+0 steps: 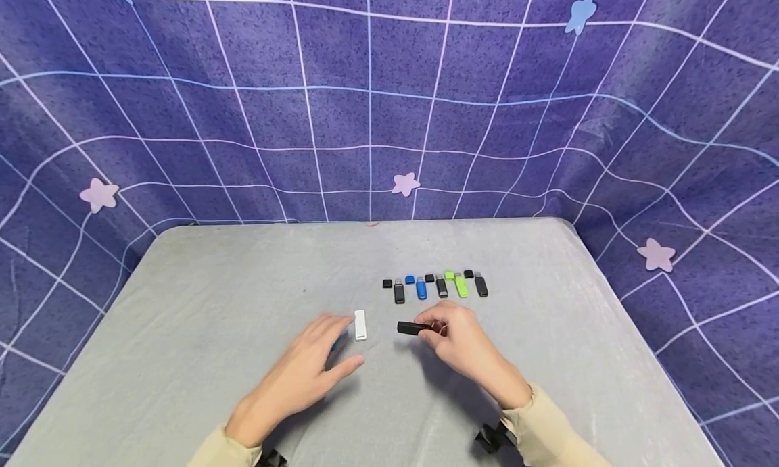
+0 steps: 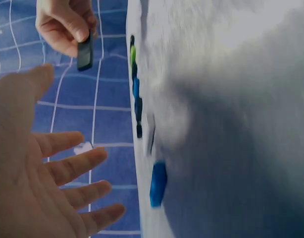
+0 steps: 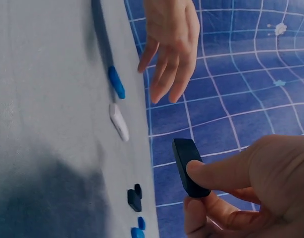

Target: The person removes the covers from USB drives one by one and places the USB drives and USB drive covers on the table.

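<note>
My right hand [image 1: 459, 338] pinches a black USB stick [image 1: 409, 328] between thumb and fingers, held above the table; its cap end looks closed in the right wrist view. My left hand [image 1: 307, 362] hovers with fingers spread, holding nothing. Just beyond its fingertips lies a white USB stick [image 1: 361, 325]. A blue USB stick [image 2: 158, 183] rests beneath the left hand, mostly covered by it in the head view. Farther back, uncapped sticks stand in a row: black [image 1: 399, 292], blue [image 1: 421, 289], another black [image 1: 441, 288], green [image 1: 461, 286] and a last black [image 1: 481, 286].
Small loose caps lie by the uncapped sticks, among them a black cap [image 1: 387, 284], a blue cap [image 1: 410, 279] and a green cap [image 1: 450, 275]. A grey cloth covers the table [image 1: 213, 318]. Behind it hangs a purple gridded curtain [image 1: 341, 115] with stars.
</note>
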The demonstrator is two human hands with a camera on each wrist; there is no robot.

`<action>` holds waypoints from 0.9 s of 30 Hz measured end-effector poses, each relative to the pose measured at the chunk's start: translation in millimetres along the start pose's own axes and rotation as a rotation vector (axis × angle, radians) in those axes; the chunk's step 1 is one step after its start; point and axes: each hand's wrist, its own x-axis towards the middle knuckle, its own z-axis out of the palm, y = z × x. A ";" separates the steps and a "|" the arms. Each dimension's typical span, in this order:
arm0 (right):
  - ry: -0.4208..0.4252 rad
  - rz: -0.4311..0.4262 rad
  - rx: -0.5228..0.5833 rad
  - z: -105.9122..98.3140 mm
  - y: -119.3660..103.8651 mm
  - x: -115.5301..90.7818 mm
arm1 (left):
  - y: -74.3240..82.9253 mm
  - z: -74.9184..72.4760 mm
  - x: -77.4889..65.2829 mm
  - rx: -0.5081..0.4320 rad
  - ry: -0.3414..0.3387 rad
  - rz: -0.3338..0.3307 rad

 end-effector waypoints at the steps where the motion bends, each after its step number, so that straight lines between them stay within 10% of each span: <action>1: -0.004 -0.005 0.005 -1.4 -1.3 -1.5 | 2.6 1.5 1.5 -0.005 0.005 0.010; 27: -0.164 -0.083 0.122 -7.1 -25.1 -21.2 | 46.2 3.2 19.1 -0.160 -0.143 0.092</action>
